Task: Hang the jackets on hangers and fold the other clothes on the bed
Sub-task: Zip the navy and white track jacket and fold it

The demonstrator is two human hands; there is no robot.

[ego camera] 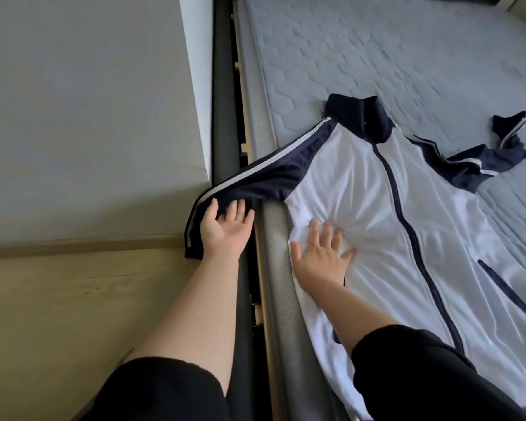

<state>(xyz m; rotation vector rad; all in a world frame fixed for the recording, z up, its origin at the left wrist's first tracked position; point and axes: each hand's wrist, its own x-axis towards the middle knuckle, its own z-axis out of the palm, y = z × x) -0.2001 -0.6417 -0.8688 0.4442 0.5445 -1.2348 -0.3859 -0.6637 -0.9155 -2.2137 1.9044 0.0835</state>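
A white track jacket [362, 189] with navy collar, navy sleeves and a navy zip lies flat, front up, on the bed's grey mattress [377, 56]. Its left sleeve [255, 174] hangs over the bed's edge. My left hand [225, 226] is under that sleeve near the cuff, fingers straight, palm up against the cloth. My right hand [321, 253] presses flat on the white front, fingers spread, with creases radiating from it. The other sleeve [480, 162] lies crumpled to the right on the mattress.
A dark bed frame rail [225, 117] and wooden slats run along the mattress's left side. Left of it stands a grey wall [88, 117] above a wood floor [73, 299]. No hanger is in view.
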